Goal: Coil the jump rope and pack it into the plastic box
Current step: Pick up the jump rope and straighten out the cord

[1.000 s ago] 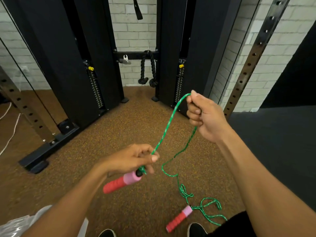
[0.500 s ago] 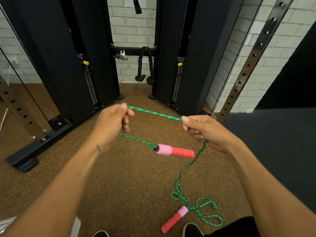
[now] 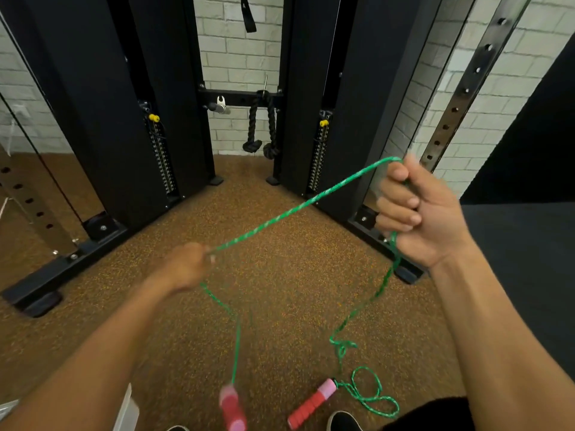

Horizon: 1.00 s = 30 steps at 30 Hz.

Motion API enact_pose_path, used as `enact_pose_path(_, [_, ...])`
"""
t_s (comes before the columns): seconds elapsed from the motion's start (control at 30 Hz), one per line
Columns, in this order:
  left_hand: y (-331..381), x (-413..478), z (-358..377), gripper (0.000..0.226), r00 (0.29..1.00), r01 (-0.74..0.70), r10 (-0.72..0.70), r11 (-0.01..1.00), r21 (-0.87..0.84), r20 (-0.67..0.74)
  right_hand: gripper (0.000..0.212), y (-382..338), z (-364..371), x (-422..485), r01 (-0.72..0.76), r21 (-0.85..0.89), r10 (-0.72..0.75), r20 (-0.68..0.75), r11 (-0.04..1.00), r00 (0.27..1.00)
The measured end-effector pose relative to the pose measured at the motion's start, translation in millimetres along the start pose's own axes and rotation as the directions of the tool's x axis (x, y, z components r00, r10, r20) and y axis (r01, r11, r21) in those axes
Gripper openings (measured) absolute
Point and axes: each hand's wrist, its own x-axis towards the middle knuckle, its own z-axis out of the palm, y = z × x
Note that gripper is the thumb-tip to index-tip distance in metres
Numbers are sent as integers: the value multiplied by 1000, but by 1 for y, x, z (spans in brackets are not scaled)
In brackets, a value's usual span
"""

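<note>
A green jump rope (image 3: pixel 289 209) stretches taut between my two hands. My left hand (image 3: pixel 186 267) pinches it low at centre, blurred by motion. My right hand (image 3: pixel 423 213) is raised at the right, fingers closed around the rope. From my left hand the rope drops to a red and pink handle (image 3: pixel 231 410) that dangles, blurred, near the bottom edge. From my right hand it falls to a tangle on the floor, ending at the second red and pink handle (image 3: pixel 311 402) lying there. A corner of the clear plastic box (image 3: pixel 126 413) shows at bottom left.
A black cable machine (image 3: pixel 102 119) with two weight stacks stands ahead on the brown speckled floor, its base feet (image 3: pixel 43 290) reaching toward me. A perforated steel upright (image 3: pixel 466 88) leans at the right. My dark shoes (image 3: pixel 343 421) are at the bottom edge.
My right hand rose and moved right, drawing more rope out. My left hand dropped lower. The handle that hung between my hands now swings down near the bottom edge.
</note>
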Motion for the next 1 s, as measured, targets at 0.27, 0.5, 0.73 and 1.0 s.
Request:
enact_pose_path(0.27, [78,-40,-1,43,765,-577,639,623,-529,-82,30,41,47,14,-240,-479,285,23,844,958])
enact_pose_path(0.5, [-2,15,-1,35,986,-55,32,989,-135,-164,38,15,22,4,-178,-113,181,19,977,983])
enact_pose_path(0.73, [81,-29,28,94,845,-491,531,726,-482,-61,36,42,39,18,-279,-568,254,-125,774,959])
enact_pose_path(1.0, [82,-25,24,24,814,-579,523,696,-425,-253,36,51,39,17,-312,-577,290,-133,755,948])
